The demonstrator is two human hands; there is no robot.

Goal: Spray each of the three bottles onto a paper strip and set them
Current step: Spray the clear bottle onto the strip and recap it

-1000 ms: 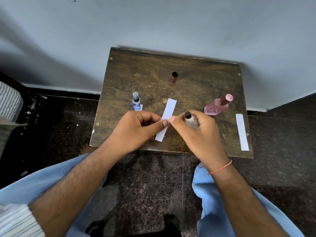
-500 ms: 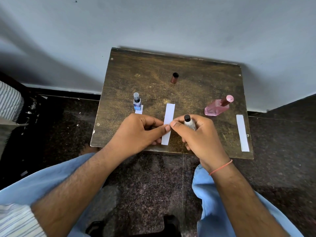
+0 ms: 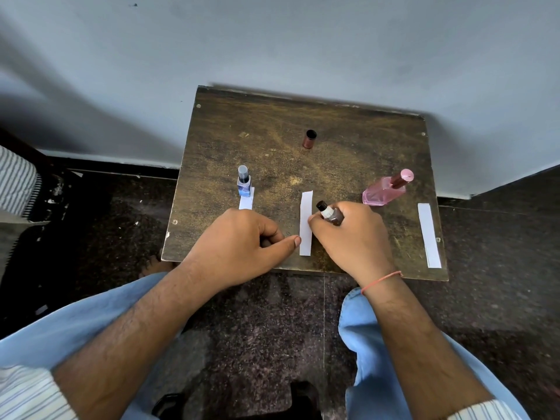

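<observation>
Worn wooden table [image 3: 272,140] against wall.
On it: three paper strips [image 3: 305,222], blue bottle [image 3: 244,184], pink bottle [image 3: 383,192], brown cap [image 3: 309,139].

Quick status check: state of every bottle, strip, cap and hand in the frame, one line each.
brown bottle: uncapped, gripped in right hand
middle strip: flat on table
left hand: fingers curled, thumb tip at the middle strip's edge
blue bottle: upright, on left strip
pink bottle: capped, on table
right strip: flat, nothing on it
loose cap: standing alone, open end up
</observation>
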